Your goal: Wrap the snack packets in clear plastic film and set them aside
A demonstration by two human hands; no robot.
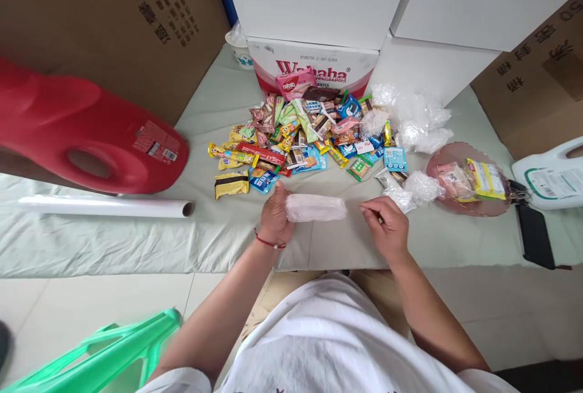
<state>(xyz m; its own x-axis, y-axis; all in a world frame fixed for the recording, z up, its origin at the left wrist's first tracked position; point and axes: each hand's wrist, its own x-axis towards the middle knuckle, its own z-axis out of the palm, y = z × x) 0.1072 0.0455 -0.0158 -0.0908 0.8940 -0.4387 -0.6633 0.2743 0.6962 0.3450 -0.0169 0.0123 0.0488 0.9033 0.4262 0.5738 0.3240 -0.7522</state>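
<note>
My left hand, a red cord bracelet on its wrist, is wrapped round one end of a whitish, translucent plastic roll. The roll points right, over the near part of the cloth. A short way past its free end is my right hand, fingers curled into a pinch; whatever may be in them is too small or clear to make out. Just beyond both hands lies a heap of wrapped snacks. To the right of the heap are crumpled clear plastic pieces, one small bunch near my right hand.
A pinkish plate bears a few snack packs at right, near a white bottle and black phone. At left are a red jug and white tube roll. A Wahaha box stands behind.
</note>
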